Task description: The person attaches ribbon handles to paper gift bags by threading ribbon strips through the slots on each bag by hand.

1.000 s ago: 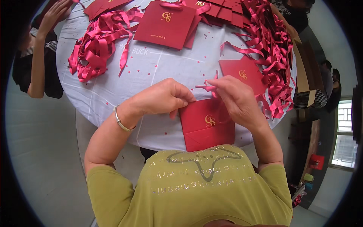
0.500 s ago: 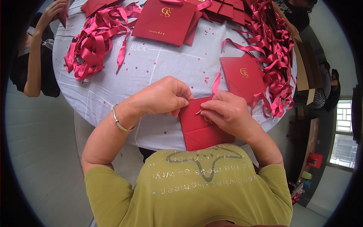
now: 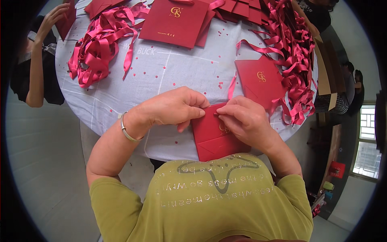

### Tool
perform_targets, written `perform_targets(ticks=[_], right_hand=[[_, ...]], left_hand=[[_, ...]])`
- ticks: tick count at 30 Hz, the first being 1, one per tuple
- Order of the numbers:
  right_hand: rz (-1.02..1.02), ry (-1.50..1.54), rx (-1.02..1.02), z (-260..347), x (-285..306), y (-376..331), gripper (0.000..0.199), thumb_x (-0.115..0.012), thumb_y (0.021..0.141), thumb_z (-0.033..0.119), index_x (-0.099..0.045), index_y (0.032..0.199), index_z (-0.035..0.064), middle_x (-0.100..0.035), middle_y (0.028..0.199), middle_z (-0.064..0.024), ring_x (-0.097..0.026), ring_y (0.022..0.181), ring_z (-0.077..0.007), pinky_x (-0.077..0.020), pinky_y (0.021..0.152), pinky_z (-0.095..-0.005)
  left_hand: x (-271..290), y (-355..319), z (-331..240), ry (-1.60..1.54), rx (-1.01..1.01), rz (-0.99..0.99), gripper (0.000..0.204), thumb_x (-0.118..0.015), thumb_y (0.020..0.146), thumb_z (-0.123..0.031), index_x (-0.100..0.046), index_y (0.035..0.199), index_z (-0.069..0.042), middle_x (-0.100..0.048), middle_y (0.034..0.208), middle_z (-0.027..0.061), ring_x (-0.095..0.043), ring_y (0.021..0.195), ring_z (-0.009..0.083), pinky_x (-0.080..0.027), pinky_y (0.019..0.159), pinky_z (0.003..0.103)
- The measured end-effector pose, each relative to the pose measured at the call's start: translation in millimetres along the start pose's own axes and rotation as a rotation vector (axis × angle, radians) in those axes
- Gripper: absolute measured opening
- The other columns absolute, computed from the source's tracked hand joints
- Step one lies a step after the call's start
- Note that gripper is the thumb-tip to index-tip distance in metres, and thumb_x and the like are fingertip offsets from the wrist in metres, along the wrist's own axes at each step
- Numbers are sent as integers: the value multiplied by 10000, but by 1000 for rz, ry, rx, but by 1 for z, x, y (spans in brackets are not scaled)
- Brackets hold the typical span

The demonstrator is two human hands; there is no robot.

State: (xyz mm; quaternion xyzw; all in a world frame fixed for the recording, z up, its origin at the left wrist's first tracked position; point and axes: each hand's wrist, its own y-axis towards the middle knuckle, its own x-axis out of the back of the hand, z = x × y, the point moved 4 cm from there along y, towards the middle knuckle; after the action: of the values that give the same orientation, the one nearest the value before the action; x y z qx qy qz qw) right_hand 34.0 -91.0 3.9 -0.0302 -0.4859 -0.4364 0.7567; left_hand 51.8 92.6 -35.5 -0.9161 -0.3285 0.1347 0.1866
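A flat red paper gift bag (image 3: 219, 145) with a gold emblem lies at the table's near edge, right in front of me. My left hand (image 3: 181, 105), a silver bangle at its wrist, pinches the bag's upper left edge between thumb and fingers. My right hand (image 3: 248, 121) is closed over the upper right of the bag. Between its thumb and forefinger is the tip of a pink ribbon, close to the bag's upper edge; the other fingers hide part of the emblem. A second red bag (image 3: 260, 80) lies just beyond my right hand, with a pink ribbon (image 3: 232, 86) beside it.
A round table with a pale cloth (image 3: 161, 86) holds tangled pink ribbons (image 3: 94, 52) at left, finished-looking red bags (image 3: 173, 24) at the back and a ribboned pile (image 3: 296, 68) at right. Small red paper dots are scattered about. Another person's hand (image 3: 55, 15) holds a red bag at far left.
My right hand has shifted slightly up and right, bringing the ribbon tip nearer the bag's top edge. My left hand stays at the upper left edge. The other person's red bag has come lower.
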Motion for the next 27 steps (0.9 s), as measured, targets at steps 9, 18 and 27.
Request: perform_targets(ticks=[9,18,27], right_hand=[[-76,79,-50,0,1,3,153,-722,739,2,-647,868,35,-620,767,-93,-631,640,-252,-502,548,-338],[-36,29,41,7,-9,7,179,-717,703,-12,-642,857,43,-613,758,-82,-622,627,-242,-504,532,-338],[-26,-49,76,15,-11,6,163,-715,700,3,-623,830,39,-596,756,-82,-615,626,-247,-509,541,-345]], left_hand=[[-3,-1,-1,-152,21,78,136,-513,975,-152,-552,1014,-27,-590,742,-5,-542,458,64,-365,415,186],[-2,0,1,-131,26,-12,104,-496,969,-104,-527,1039,-34,-593,738,5,-551,459,76,-358,406,199],[-7,-1,4,-111,-21,-46,86,-490,964,-71,-525,1019,-15,-590,743,17,-537,458,84,-378,411,214]])
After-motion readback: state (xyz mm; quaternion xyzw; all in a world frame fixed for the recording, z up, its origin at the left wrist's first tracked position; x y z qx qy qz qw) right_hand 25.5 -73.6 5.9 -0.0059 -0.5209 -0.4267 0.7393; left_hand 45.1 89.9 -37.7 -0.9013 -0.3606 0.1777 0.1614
